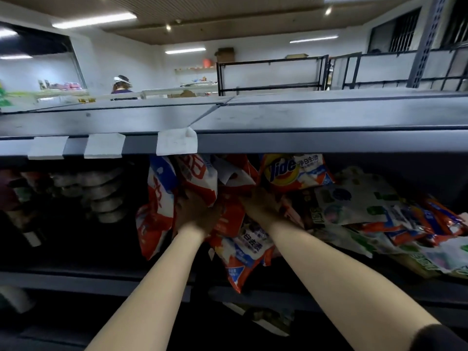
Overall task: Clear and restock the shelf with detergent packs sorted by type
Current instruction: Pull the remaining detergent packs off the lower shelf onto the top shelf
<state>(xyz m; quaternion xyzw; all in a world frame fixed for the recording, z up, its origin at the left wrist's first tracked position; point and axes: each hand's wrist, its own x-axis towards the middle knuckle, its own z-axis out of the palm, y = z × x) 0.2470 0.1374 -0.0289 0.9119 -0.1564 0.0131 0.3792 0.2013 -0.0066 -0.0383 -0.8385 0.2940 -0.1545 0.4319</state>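
**Both hands deep in the detergent pile, under a low shelf lip**

Your left hand [196,211] and right hand [260,201] are both reaching into the middle shelf bay, pushed in among the orange-and-white packs [235,239]; the fingers of both hands are buried behind the bags and in shadow, so you cannot tell whether they are spread, together or clamped on a pack; only the backs of the hands show, lying against the packaging. The upper shelf edge [304,141] runs straight across just above your hands, with white label holders [176,143] clipped to its left half; that lip is close overhead, so the room upward is slight. To the left of your left hand the bay is dark and holds no packs, with a stack of grey round tins [101,193] further left at the back. To the right the bay is crowded; a Tide pack [293,171] sits just above your right hand, and green-and-white packs [354,201] lie jumbled beside it, mixed with more orange ones out to the right edge. The lower shelf edge [101,282] crosses beneath your forearms; one orange pack [238,272] hangs over it between your arms. The packs look soft, crumpled and glossy, lying tilted and overlapping, types mixed together. Beyond the top shelf, a person in a white visor [122,84] stands well apart across the room, near a bare black rack [272,72].
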